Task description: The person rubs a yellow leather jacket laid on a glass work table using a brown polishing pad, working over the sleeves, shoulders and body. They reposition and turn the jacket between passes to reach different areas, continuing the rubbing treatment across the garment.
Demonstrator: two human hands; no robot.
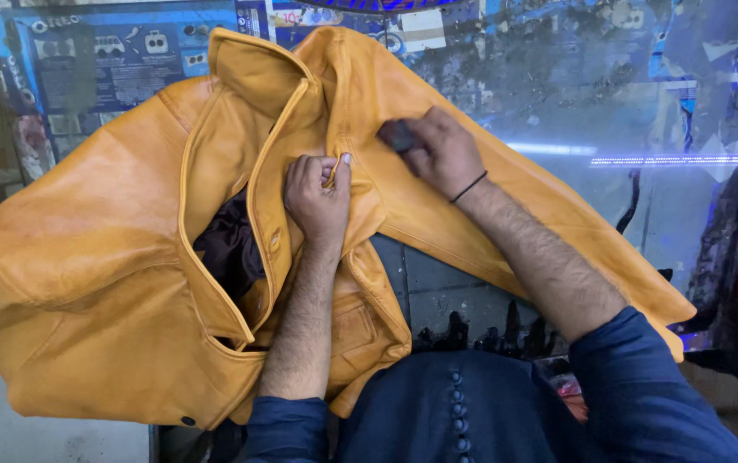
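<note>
A mustard-yellow leather jacket (103, 257) lies spread over a worn worktable (575, 94), its dark lining (228, 249) showing at the open front. My left hand (318, 195) pinches a fold of the front edge near the collar, fingers closed on the leather. My right hand (439, 153), with a black band on the wrist, presses a small dark object (396, 135) against the jacket just right of that fold. What the dark object is I cannot tell.
The tabletop is covered with torn blue and white printed paper. A bright strip of light (678, 159) reflects at the right. Dark scraps (480, 336) lie at the near edge by my blue clothing.
</note>
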